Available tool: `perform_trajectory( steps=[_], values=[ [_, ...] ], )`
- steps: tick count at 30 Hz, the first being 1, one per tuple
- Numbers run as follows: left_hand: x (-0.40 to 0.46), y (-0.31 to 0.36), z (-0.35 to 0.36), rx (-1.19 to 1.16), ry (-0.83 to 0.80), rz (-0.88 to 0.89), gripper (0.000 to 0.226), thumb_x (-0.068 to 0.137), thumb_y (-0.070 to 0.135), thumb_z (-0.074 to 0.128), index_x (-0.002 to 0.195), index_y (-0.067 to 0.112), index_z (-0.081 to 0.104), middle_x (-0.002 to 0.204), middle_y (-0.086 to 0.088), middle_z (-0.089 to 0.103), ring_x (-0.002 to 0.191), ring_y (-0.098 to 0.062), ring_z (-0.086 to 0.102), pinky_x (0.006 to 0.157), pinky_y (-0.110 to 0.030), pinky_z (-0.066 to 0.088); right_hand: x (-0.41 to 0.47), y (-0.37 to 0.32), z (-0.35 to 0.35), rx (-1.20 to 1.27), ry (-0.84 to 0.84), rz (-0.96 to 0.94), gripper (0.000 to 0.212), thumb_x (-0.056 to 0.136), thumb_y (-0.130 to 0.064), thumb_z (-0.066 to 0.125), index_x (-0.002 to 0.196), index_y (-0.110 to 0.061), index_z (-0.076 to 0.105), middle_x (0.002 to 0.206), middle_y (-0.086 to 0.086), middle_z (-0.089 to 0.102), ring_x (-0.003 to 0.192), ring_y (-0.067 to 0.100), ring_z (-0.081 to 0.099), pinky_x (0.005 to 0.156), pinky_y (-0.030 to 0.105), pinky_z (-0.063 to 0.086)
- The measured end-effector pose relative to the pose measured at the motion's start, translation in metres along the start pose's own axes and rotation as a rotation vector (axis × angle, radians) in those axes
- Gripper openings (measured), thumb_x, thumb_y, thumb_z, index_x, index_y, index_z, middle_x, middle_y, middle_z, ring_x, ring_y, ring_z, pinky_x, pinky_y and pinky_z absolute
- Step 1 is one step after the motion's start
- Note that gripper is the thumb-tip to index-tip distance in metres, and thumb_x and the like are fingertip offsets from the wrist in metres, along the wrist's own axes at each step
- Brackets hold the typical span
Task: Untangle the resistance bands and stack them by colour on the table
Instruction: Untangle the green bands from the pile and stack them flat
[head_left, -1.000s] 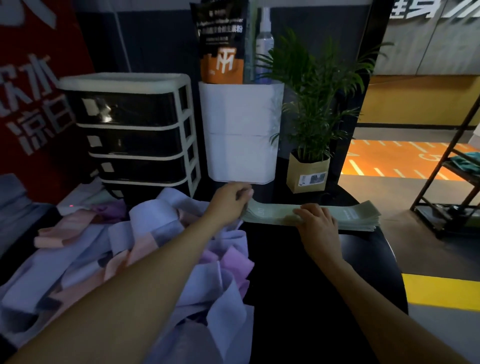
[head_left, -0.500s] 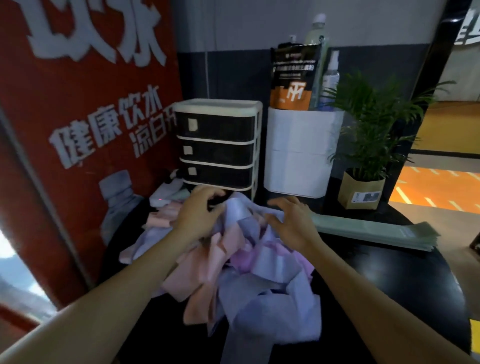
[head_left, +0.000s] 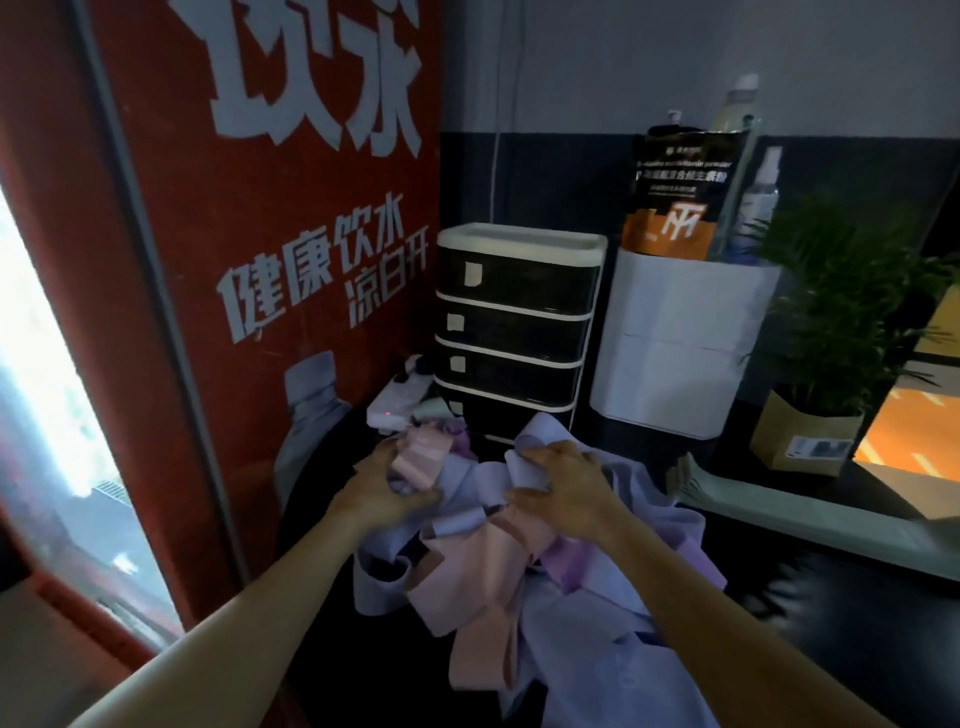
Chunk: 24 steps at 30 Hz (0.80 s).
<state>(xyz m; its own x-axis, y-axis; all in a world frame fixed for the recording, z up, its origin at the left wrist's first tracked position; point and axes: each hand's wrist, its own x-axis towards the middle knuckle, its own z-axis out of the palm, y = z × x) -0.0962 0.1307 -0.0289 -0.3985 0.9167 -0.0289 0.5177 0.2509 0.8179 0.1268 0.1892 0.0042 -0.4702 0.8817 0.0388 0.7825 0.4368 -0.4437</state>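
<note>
Both hands have closed onto the tangled band pile (head_left: 498, 561) since the earlier frame. Landmark: drawer unit (head_left: 514, 322). Black table (head_left: 831, 623) lies below it; the pile sits directly in front of it; green band stack (head_left: 810, 514) lies right of the pile. Left hand (head_left: 387, 488) grips a pink band (head_left: 421, 457); right hand (head_left: 566, 493) grips a lavender band (head_left: 524, 467), fingers curled.

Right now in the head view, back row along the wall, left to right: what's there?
Red poster with white Chinese lettering → black plastic drawer unit with white frame → white wall-mounted box holding an orange-and-black pouch → green potted plant in a tan paper-wrapped pot.
</note>
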Motion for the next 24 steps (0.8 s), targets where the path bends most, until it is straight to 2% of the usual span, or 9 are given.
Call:
perform_trajectory(
  steps=[4, 8, 12, 14, 15, 17, 19, 21, 24],
  values=[
    [0.003, -0.002, 0.004, 0.07, -0.039, 0.032, 0.1, 0.05, 0.04, 0.079, 0.14, 0.021, 0.038, 0.131, -0.003, 0.055, 0.118, -0.021, 0.052, 0.093, -0.025, 0.041, -0.003, 0.002, -0.004, 0.021, 0.003, -0.002, 0.066, 0.084, -0.045, 0.062, 0.142, -0.03, 0.034, 0.141, 0.005, 0.035, 0.13, 0.031, 0.032, 0.108, 0.044, 0.03],
    [0.007, 0.012, 0.004, 0.044, 0.1, 0.032, 0.043, 0.07, 0.009, 0.077, 0.109, 0.007, 0.058, 0.103, -0.01, 0.061, 0.097, -0.022, 0.056, 0.074, -0.024, 0.038, -0.005, 0.008, -0.01, 0.044, 0.012, -0.044, 0.065, 0.082, -0.044, 0.064, 0.14, -0.028, 0.038, 0.134, 0.005, 0.042, 0.126, 0.03, 0.038, 0.105, 0.039, 0.035],
    [0.017, 0.058, -0.025, 0.064, 0.253, 0.229, 0.037, 0.076, 0.006, 0.072, 0.11, 0.002, 0.057, 0.108, -0.018, 0.061, 0.102, -0.032, 0.057, 0.074, -0.028, 0.036, -0.005, 0.013, -0.02, 0.056, 0.056, -0.06, 0.057, 0.083, -0.037, 0.066, 0.134, -0.021, 0.048, 0.125, 0.007, 0.047, 0.115, 0.025, 0.049, 0.094, 0.026, 0.037],
    [0.018, 0.088, -0.04, 0.12, 0.324, 0.342, 0.043, 0.078, 0.008, 0.071, 0.117, 0.004, 0.054, 0.112, -0.016, 0.06, 0.105, -0.033, 0.055, 0.076, -0.028, 0.036, -0.002, 0.017, -0.024, 0.116, 0.101, -0.075, 0.042, 0.083, -0.03, 0.067, 0.122, -0.015, 0.059, 0.116, 0.01, 0.054, 0.103, 0.025, 0.055, 0.09, 0.03, 0.042],
    [0.015, 0.102, -0.044, 0.132, 0.344, 0.396, 0.046, 0.078, 0.009, 0.071, 0.121, 0.007, 0.053, 0.113, -0.014, 0.06, 0.106, -0.031, 0.054, 0.078, -0.027, 0.037, 0.0, 0.02, -0.026, 0.157, 0.15, -0.093, 0.026, 0.083, -0.025, 0.066, 0.107, -0.014, 0.065, 0.103, 0.011, 0.058, 0.09, 0.023, 0.056, 0.08, 0.03, 0.045],
    [0.005, 0.122, -0.041, 0.159, 0.342, 0.502, 0.052, 0.076, 0.013, 0.073, 0.124, 0.013, 0.052, 0.112, -0.004, 0.059, 0.105, -0.021, 0.054, 0.082, -0.026, 0.038, 0.002, 0.024, -0.034, 0.242, 0.275, -0.087, 0.002, 0.084, -0.018, 0.064, 0.084, -0.016, 0.064, 0.082, 0.006, 0.055, 0.071, 0.015, 0.05, 0.066, 0.022, 0.039],
    [-0.01, 0.127, -0.028, 0.244, 0.251, 0.65, 0.054, 0.07, 0.024, 0.078, 0.118, 0.022, 0.053, 0.106, 0.006, 0.054, 0.102, -0.014, 0.052, 0.082, -0.024, 0.038, 0.0, 0.026, -0.045, 0.311, 0.437, -0.048, 0.005, 0.084, -0.015, 0.064, 0.089, -0.014, 0.064, 0.085, 0.005, 0.054, 0.078, 0.015, 0.052, 0.069, 0.022, 0.036],
    [-0.026, 0.117, -0.008, 0.315, 0.009, 0.813, 0.054, 0.066, 0.036, 0.079, 0.113, 0.029, 0.054, 0.108, 0.006, 0.052, 0.102, -0.013, 0.049, 0.086, -0.029, 0.042, -0.004, 0.028, -0.055, 0.364, 0.568, -0.055, 0.007, 0.085, -0.008, 0.061, 0.09, -0.005, 0.064, 0.087, 0.011, 0.059, 0.083, 0.021, 0.056, 0.068, 0.024, 0.037],
    [-0.051, 0.095, 0.021, 0.485, -0.331, 0.984, 0.052, 0.073, 0.046, 0.072, 0.12, 0.031, 0.056, 0.125, 0.01, 0.047, 0.117, -0.008, 0.042, 0.1, -0.025, 0.036, -0.014, 0.029, -0.058, 0.404, 0.601, -0.036, 0.012, 0.088, -0.006, 0.056, 0.096, -0.007, 0.064, 0.089, 0.008, 0.058, 0.081, 0.02, 0.055, 0.07, 0.023, 0.036]
  ],
)
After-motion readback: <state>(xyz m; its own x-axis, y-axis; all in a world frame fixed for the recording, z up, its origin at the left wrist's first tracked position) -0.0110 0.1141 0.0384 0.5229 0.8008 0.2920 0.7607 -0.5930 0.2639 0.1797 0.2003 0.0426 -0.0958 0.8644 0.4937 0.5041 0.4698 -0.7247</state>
